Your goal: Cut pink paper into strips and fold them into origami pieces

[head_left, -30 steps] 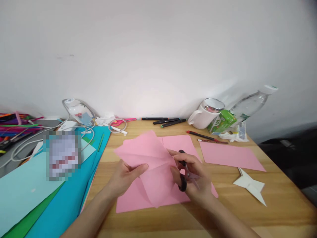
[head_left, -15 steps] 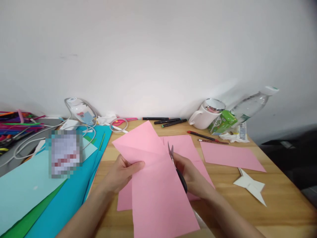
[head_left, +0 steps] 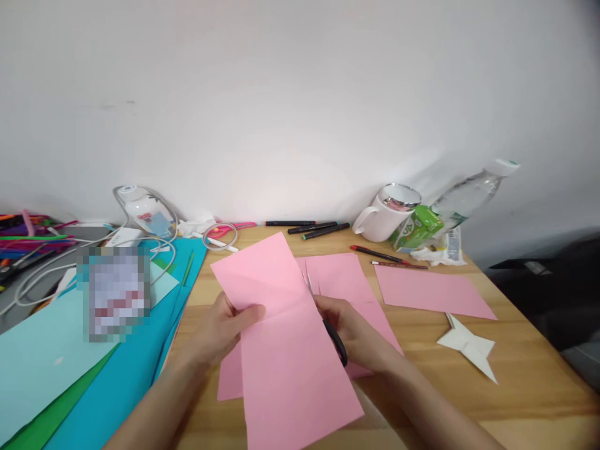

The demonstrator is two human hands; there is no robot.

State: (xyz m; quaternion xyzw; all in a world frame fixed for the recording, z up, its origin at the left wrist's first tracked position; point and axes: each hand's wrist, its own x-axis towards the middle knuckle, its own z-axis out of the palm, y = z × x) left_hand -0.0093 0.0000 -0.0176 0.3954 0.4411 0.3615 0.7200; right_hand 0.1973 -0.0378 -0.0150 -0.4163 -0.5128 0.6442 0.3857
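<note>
My left hand point(head_left: 220, 331) pinches the left edge of a creased pink paper sheet point(head_left: 285, 350), held tilted over the wooden table point(head_left: 469, 400). My right hand point(head_left: 360, 337) grips black-handled scissors point(head_left: 330, 325). Their blades point up along the sheet's right edge, near the crease. More pink sheets point(head_left: 344, 278) lie flat underneath.
Another pink sheet point(head_left: 434, 294) and a white folded paper star point(head_left: 469, 347) lie at right. A white mug point(head_left: 387, 212), green carton point(head_left: 415, 228), plastic bottle point(head_left: 469, 194) and markers point(head_left: 319, 230) line the wall. Blue and green card sheets point(head_left: 94, 369) and cables point(head_left: 154, 250) fill the left.
The pink sheet was unfolded and straightened upright between my hands. My right hand turned the scissors so the blades point up at the sheet's right edge.
</note>
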